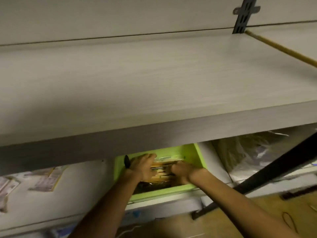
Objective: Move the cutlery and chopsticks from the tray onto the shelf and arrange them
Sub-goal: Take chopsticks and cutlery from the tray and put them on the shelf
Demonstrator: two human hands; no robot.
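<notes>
A light green tray point(189, 154) sits on a lower surface, partly hidden under the front edge of a pale wood shelf point(154, 79). A pile of wooden chopsticks point(161, 170) and some metal cutlery point(163, 158) lie inside it. My left hand point(141, 166) is in the tray's left part with fingers wrapped over the chopsticks. My right hand point(181, 170) is closed around the same bundle from the right. A dark handle point(127, 161) pokes up at the tray's left wall. The image is blurred.
A single wooden stick point(281, 47) lies on the shelf at the far right, beside a dark slotted wall bracket point(243, 14). A black diagonal bar point(274, 166) crosses the right side. Plastic-wrapped packages point(257, 152) lie right of the tray; printed packets point(48, 179) lie to its left.
</notes>
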